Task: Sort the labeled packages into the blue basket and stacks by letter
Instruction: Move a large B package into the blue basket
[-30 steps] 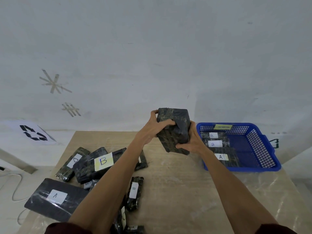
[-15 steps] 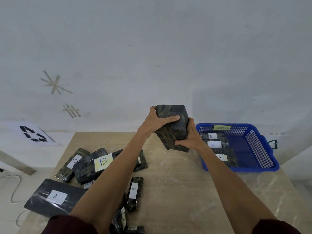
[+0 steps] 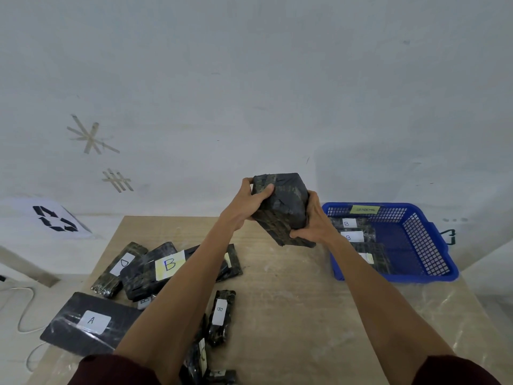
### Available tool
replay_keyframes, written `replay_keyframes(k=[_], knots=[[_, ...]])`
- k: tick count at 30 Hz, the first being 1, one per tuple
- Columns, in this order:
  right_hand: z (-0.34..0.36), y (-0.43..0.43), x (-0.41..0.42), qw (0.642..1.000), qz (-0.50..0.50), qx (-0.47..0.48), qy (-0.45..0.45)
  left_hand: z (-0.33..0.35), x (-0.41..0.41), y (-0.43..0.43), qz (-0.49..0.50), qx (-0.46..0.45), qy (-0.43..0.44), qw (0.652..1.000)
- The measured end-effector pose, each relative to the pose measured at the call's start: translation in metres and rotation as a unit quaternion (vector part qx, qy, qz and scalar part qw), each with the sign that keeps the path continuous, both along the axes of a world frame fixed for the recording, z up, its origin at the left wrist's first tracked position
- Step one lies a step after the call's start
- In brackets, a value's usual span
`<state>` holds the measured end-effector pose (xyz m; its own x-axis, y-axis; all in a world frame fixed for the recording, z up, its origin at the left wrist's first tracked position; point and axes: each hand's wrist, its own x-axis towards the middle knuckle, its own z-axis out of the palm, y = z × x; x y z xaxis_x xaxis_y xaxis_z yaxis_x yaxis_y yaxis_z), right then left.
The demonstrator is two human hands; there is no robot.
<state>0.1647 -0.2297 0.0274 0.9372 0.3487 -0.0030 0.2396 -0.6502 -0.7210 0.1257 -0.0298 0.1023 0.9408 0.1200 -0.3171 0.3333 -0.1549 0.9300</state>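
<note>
A thick black wrapped package [image 3: 286, 209] is held tilted in the air above the table's far middle; no label shows on its visible faces. My left hand [image 3: 249, 204] grips its upper left side and my right hand [image 3: 312, 223] holds its lower right edge. The blue basket [image 3: 424, 262] stands at the far right with labeled packages inside, two marked B [image 3: 352, 230]. At the left lie loose packages: a flat one marked A [image 3: 88, 323], one marked D [image 3: 119, 266], a big one with a yellow B label [image 3: 158, 266] and a small B [image 3: 220, 315].
The wooden table [image 3: 291, 301] has bare room in its middle and right front. More small packages [image 3: 200, 359] lie at the near edge between my arms. A white cable [image 3: 25, 309] trails on the floor at the left. A recycling sign [image 3: 54, 219] lies beside the wall.
Both hands have lifted the black package slightly higher and turned it, tilting its top more toward the wall. The packages on the table and in the basket have not moved.
</note>
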Motion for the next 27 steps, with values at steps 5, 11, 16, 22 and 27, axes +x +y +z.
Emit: replay_keyframes(k=[5, 11, 16, 22, 27], knots=[[-0.004, 0.001, -0.002, 0.999, -0.008, -0.028, -0.027, -0.001, 0.003, -0.003, 0.019, 0.033, 0.007, 0.999], [0.014, 0.016, 0.005, 0.985, -0.025, -0.12, -0.125, -0.004, 0.012, -0.001, 0.023, 0.134, 0.024, 0.99], [0.024, 0.012, 0.015, 0.97, 0.027, -0.176, -0.168, -0.008, 0.012, 0.013, 0.044, 0.009, 0.008, 0.999], [0.018, -0.013, 0.015, 0.995, 0.008, -0.081, -0.055, -0.014, 0.001, 0.028, 0.06, -0.051, 0.045, 0.996], [0.023, -0.02, 0.006, 0.963, -0.102, 0.22, 0.115, -0.023, -0.008, 0.038, 0.076, -0.089, 0.067, 0.991]])
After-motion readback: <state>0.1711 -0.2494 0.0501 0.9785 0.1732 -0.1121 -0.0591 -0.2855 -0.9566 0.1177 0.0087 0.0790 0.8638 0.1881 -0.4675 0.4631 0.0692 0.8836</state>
